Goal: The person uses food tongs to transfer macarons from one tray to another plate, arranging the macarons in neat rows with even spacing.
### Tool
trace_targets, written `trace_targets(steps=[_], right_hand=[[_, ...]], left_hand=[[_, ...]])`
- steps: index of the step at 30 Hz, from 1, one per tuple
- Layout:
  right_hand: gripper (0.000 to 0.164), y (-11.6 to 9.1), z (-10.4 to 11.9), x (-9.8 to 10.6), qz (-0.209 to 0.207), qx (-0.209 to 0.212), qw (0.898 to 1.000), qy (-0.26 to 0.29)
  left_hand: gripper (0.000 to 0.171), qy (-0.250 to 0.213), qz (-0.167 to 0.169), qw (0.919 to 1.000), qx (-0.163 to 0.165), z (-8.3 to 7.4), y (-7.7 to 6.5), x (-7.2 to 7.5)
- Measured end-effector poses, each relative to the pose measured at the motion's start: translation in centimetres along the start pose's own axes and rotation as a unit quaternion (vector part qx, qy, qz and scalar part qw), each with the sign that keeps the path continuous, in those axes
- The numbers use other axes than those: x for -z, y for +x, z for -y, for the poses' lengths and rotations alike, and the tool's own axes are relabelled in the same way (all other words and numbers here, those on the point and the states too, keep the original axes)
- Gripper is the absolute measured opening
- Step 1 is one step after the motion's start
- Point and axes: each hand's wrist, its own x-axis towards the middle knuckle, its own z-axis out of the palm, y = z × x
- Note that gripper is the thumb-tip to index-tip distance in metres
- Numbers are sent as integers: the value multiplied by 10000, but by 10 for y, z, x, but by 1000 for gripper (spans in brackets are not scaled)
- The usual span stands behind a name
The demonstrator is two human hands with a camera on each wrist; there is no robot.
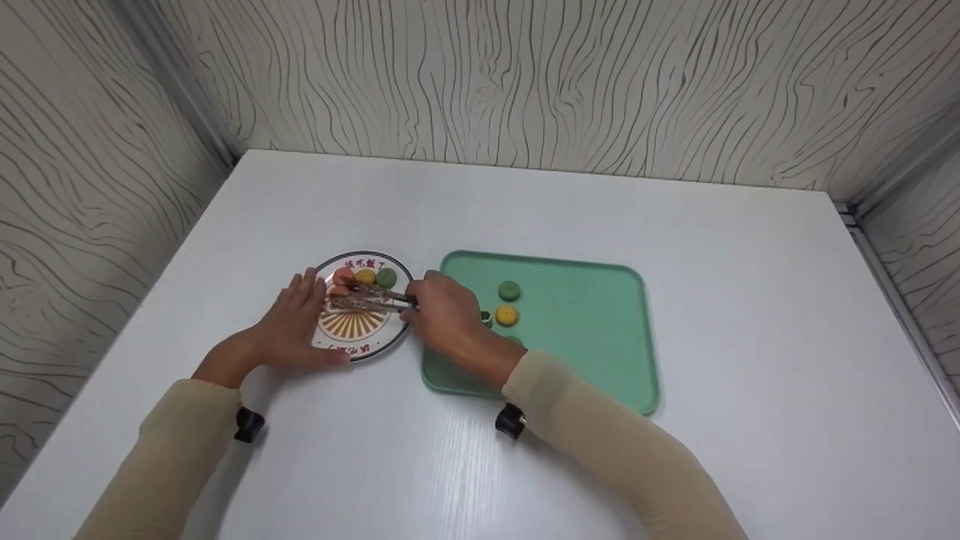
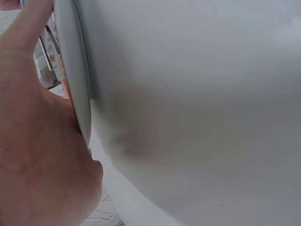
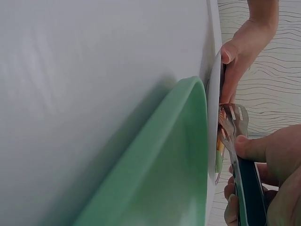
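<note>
- Nearest us, two beige sleeves point(image 1: 600, 427) are lying across the white tabletop point(image 1: 712, 300), a black fitting point(image 1: 510, 420) showing at each wrist.
- Of the hands, we are seeing the left hand point(image 1: 289, 330) resting against the plate's left and near rim, fingers extended, thumb out along the edge.
- The right hand point(image 1: 448, 311) is grasping metal tongs point(image 1: 367, 304) by their dark handles.
- The tongs are pointing left, tips over the plate point(image 1: 396, 334) by the orange pieces point(image 1: 343, 276); we are not managing to tell whether they are pinching one.
- Also on the plate, toward its far side, a yellow piece point(image 1: 365, 277) and a green piece point(image 1: 386, 278) are sitting beside the orange ones.
- Just right of the plate, a green tray point(image 1: 585, 337) is holding more round pieces point(image 1: 507, 315), one yellow, two green, the nearest partly hiding behind the right wrist.
</note>
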Motion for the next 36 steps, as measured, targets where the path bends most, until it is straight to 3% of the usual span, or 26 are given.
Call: trace_targets(steps=[15,36], right_hand=[[13,-5,-5,2,-19,81,9999,75],[30,-17,-19,11,88,213,9997,35]], left_hand=[[131,-18,-11,10000,-6,-1,0,0],[130,29,-138,9999,-36,-1,1,-2]])
